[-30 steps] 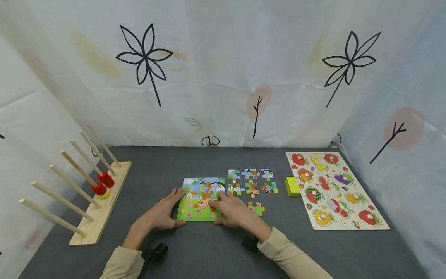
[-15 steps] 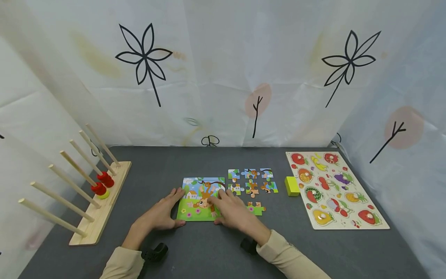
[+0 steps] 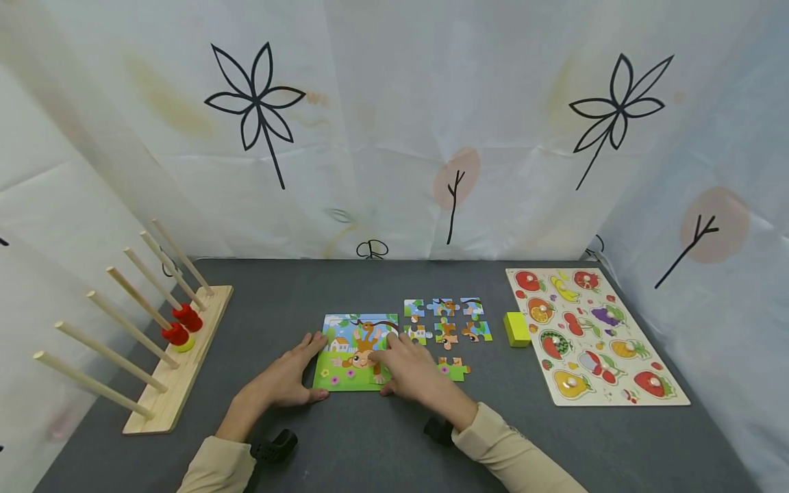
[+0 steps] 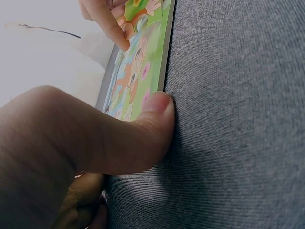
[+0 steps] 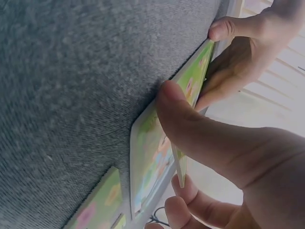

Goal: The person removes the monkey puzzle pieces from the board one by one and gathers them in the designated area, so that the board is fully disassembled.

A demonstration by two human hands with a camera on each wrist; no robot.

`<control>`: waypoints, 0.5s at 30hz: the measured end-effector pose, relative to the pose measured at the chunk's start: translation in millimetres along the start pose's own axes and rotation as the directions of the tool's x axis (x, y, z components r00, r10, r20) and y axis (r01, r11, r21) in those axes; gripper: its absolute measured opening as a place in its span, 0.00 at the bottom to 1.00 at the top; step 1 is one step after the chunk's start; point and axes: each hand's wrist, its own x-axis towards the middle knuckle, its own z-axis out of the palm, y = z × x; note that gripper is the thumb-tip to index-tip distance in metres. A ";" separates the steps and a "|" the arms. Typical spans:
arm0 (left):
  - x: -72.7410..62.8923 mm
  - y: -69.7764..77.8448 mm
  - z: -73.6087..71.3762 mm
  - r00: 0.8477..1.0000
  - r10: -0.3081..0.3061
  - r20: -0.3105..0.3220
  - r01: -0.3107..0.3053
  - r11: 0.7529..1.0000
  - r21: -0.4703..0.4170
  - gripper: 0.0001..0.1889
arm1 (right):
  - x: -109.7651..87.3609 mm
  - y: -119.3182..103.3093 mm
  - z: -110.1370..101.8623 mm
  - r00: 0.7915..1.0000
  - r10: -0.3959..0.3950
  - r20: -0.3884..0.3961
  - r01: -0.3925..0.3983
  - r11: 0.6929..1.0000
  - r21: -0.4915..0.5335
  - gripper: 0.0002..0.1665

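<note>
A puzzle board (image 3: pixel 342 329) with a picture of a monkey, a house and flowers lies flat on the table. My left hand (image 3: pixel 287 373) rests at its left side, thumb on the near edge by the corner, fingers along the left edge. Over the board's right part, my right hand (image 3: pixel 411 368) pinches a puzzle piece (image 5: pixel 179 167) between thumb and fingers. In the right wrist view this piece is thin, green-topped and tilted above the board, its face mostly turned away. The right hand hides the board's lower right corner in the head view.
Several loose puzzle pieces (image 3: pixel 445 331) lie right of the board. Further right are a yellow block (image 3: pixel 516 330) and a fruit peg board (image 3: pixel 582 352). A wooden rack (image 3: pixel 157 394) with upright pegs and red and yellow beads (image 3: pixel 187 316) stands left.
My right hand and wrist have shifted slightly left over the board, with the puzzle piece still pinched. My left hand and the board have stayed in place.
</note>
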 end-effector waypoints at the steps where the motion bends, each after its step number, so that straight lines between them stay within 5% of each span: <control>1: 0.2 0.0 0.1 1.000 0.000 0.000 0.000 1.000 0.000 0.55 | -0.5 -0.1 -1.4 1.000 -0.002 -0.003 0.002 1.000 0.005 0.32; 15: 0.6 0.7 1.2 1.000 -0.005 0.000 0.005 1.000 0.009 0.55 | -7.9 8.2 -13.5 0.998 -0.032 -0.062 0.037 0.996 0.087 0.27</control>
